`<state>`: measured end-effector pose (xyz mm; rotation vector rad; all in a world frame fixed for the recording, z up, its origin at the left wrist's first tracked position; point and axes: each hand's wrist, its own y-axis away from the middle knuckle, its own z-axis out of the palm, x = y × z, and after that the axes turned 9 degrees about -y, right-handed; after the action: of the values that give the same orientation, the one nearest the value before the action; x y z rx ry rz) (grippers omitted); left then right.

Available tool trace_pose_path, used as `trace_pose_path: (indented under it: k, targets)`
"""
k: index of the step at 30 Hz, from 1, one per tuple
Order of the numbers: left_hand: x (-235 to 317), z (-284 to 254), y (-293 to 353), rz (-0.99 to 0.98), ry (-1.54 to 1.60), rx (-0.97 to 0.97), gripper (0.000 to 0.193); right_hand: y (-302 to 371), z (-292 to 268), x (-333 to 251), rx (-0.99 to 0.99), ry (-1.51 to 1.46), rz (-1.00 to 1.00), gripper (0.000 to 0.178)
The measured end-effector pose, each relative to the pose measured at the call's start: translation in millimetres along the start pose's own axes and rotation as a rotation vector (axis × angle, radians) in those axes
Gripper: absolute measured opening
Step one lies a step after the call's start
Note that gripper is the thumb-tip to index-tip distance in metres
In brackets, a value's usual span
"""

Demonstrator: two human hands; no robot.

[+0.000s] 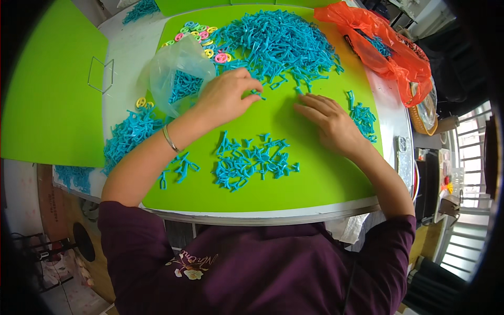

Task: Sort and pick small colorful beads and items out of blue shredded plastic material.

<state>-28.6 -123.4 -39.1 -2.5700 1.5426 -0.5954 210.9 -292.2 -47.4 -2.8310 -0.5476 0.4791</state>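
My left hand (227, 97), with a silver bangle on its wrist, is near the front of a large heap of small blue Y-shaped plastic pieces (278, 42). Its thumb and forefinger are pinched on one blue plastic piece (257, 94). Farther right, my right hand (328, 122) reaches over the green mat (315, 184) with fingers stretched forward. Just beyond its fingertips lies a single blue piece (299, 90); whether they touch cannot be made out. A smaller group of blue pieces (252, 161) is spread on the mat nearer to me, between my forearms.
A clear plastic bag (163, 68) with blue pieces stands beside my left forearm, near pastel round pieces (203, 35). More blue pieces (131, 134) lie at left, and a small pile (363, 121) at right. A red plastic bag (388, 58) and a phone (402, 152) are along the right edge.
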Motion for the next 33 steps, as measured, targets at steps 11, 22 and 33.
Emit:
trace_pose_path:
  k: [11, 22, 33]
  targets:
    - [20.7, -10.0, 43.1, 0.155, 0.099, -0.116, 0.021, 11.8, -10.4, 15.9, 0.189, -0.061, 0.138, 0.043]
    - [20.5, 32.6, -29.9, 0.178, -0.096, 0.022, 0.023, 28.3, -20.8, 3.5, 0.108, 0.187, 0.019, 0.037]
    - [94.2, 42.8, -5.0, 0.267, 0.082, -0.126, 0.029, 51.8, -59.3, 36.4, 0.327, 0.197, 0.236, 0.032]
